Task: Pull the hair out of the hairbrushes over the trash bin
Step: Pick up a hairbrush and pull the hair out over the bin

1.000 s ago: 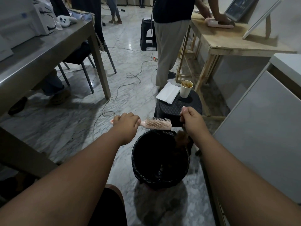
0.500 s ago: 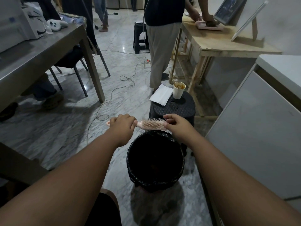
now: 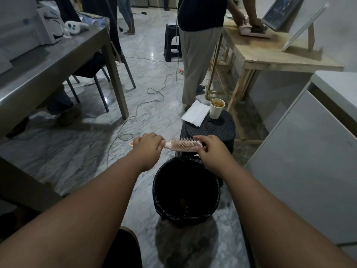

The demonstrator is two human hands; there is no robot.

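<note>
A pink hairbrush [image 3: 182, 145] is held level, bristles up, just beyond the far rim of a round trash bin [image 3: 156, 192] lined with a black bag. My left hand [image 3: 147, 147] is closed around the brush's handle, whose tip sticks out to the left. My right hand [image 3: 209, 148] rests on the far right end of the brush head, fingers curled over the bristles. Some brownish clumps lie at the bottom of the bin. No loose hair is visible in my fingers.
A black stool [image 3: 222, 130] behind the bin carries a paper cup [image 3: 216, 109] and a white napkin [image 3: 196, 113]. A person [image 3: 199, 55] stands at a wooden table [image 3: 270, 55]. Grey table [image 3: 48, 62] on the left, white cabinet [image 3: 309, 151] on the right, cables [image 3: 144, 105] on the floor.
My right hand came from the right of the brush, above the bin, onto the brush head's end. The left hand has kept its grip on the handle.
</note>
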